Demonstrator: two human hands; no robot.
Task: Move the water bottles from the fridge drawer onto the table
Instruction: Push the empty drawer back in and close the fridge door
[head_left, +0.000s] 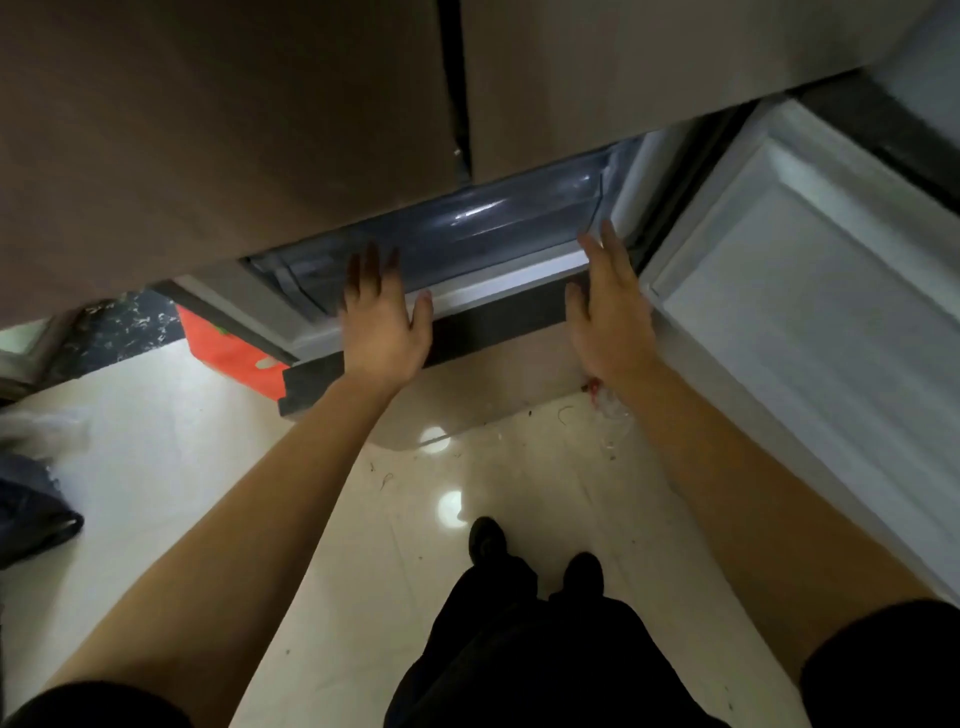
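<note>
A grey translucent fridge drawer (483, 228) shows in the lower compartment, under the closed brown upper doors (208, 130). My left hand (382, 322) lies flat on the drawer's front edge, fingers spread, holding nothing. My right hand (610, 306) reaches toward the drawer's right end, fingers straight and apart, also empty. No water bottles are visible; the drawer's inside is mostly hidden by the upper doors.
The white lower fridge door (810, 322) stands swung open on the right. An orange-red bag (228, 348) sits left of the fridge base. A dark bag (31, 509) lies on the glossy tiled floor (395, 499). My dark trousers and shoes (535, 566) are below.
</note>
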